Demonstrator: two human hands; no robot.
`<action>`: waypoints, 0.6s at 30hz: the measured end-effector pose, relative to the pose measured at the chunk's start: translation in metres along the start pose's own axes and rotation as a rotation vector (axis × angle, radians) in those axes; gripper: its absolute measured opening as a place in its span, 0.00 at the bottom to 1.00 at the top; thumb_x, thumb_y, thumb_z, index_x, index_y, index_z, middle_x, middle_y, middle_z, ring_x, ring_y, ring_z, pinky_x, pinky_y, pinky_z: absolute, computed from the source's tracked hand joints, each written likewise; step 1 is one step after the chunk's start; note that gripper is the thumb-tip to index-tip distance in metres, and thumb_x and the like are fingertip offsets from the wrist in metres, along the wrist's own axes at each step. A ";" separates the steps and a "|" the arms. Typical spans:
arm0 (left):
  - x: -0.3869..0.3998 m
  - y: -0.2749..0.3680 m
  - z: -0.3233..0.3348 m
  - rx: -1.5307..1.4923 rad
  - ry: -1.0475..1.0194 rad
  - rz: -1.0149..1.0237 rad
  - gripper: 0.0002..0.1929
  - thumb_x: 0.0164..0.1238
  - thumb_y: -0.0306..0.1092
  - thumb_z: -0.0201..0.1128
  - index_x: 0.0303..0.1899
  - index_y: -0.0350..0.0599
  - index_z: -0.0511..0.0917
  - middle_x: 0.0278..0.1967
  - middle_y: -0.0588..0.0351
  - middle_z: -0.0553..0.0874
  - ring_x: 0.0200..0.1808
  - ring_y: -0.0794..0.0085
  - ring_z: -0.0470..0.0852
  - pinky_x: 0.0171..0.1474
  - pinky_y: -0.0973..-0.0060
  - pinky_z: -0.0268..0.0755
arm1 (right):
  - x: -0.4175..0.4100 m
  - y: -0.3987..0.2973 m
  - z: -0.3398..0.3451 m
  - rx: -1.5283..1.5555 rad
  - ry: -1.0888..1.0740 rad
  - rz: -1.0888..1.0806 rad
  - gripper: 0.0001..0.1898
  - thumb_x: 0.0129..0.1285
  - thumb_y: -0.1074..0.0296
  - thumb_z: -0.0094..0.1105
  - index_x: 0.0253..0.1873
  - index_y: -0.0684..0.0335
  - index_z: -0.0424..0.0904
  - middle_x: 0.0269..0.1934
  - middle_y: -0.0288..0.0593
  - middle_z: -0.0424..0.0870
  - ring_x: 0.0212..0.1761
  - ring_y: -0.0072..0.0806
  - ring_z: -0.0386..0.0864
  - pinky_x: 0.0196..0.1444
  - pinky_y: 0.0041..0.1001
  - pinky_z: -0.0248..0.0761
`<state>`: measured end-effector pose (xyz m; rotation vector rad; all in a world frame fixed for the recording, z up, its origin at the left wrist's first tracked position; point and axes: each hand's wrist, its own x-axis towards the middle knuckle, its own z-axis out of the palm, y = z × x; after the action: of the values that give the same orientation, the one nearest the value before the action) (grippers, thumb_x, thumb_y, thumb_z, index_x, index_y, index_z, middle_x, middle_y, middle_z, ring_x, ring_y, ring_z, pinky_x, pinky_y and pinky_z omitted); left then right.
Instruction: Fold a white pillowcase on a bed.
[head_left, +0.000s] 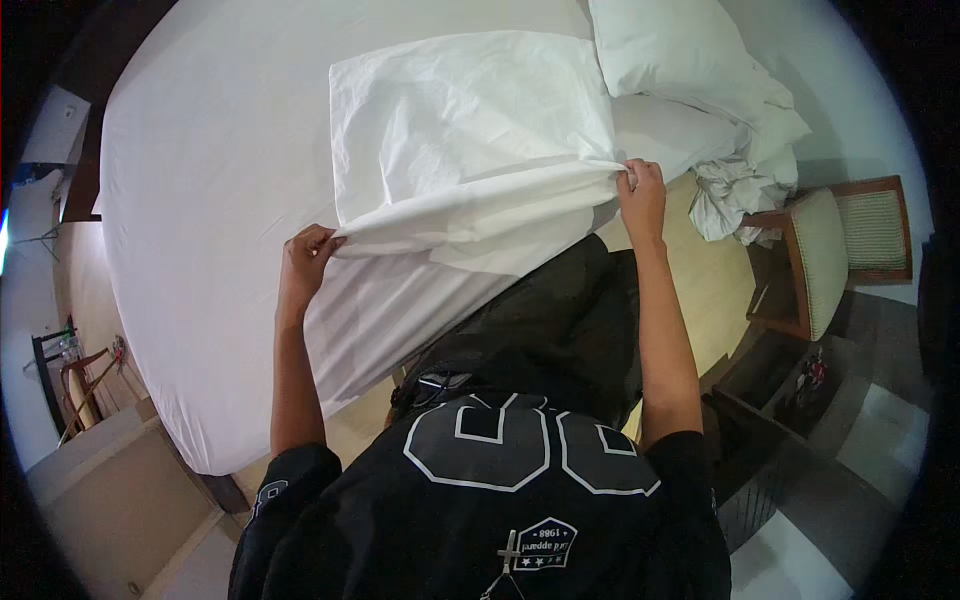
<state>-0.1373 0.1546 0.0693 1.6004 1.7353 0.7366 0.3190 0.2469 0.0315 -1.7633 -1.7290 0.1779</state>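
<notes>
A white pillowcase (480, 112) lies spread on a bed with a white fitted sheet (217, 135). Its near edge is lifted and stretched between both hands. My left hand (309, 251) pinches the near left corner between thumb and fingers. Farther right and a little higher, my right hand (642, 184) grips the other near corner. The raised fabric sags in folds between them, over the mattress edge. Just beyond the right corner rests a white pillow (660, 45).
Crumpled white linen (731, 195) hangs at the bed's right side, beside a wooden chair with a pale padded seat (814, 262). A dark open drawer or shelf (787, 382) stands at the lower right. A beige cabinet (127, 510) is at the lower left.
</notes>
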 end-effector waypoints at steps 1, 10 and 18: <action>0.001 -0.003 -0.002 0.001 0.001 0.002 0.06 0.60 0.27 0.59 0.34 0.33 0.81 0.26 0.56 0.81 0.28 0.76 0.76 0.34 0.80 0.67 | 0.001 0.000 0.001 0.001 0.002 0.000 0.09 0.55 0.71 0.57 0.41 0.66 0.76 0.35 0.50 0.75 0.36 0.43 0.75 0.40 0.34 0.68; 0.019 -0.008 -0.001 -0.991 -0.013 -0.428 0.10 0.65 0.33 0.57 0.43 0.38 0.78 0.39 0.58 0.83 0.39 0.74 0.80 0.50 0.74 0.71 | 0.011 0.004 0.005 -0.086 -0.130 -0.026 0.08 0.57 0.73 0.53 0.41 0.68 0.75 0.38 0.55 0.75 0.40 0.49 0.74 0.42 0.39 0.68; 0.037 0.008 0.002 -1.561 -0.056 -0.660 0.14 0.69 0.34 0.46 0.51 0.39 0.71 0.49 0.52 0.77 0.54 0.65 0.73 0.60 0.60 0.63 | 0.019 0.014 0.008 -0.155 -0.202 -0.020 0.10 0.59 0.71 0.52 0.43 0.69 0.76 0.34 0.55 0.77 0.40 0.52 0.74 0.42 0.38 0.69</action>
<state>-0.1321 0.1924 0.0712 -0.0183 0.9101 1.1697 0.3287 0.2685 0.0247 -1.8931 -1.9483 0.2255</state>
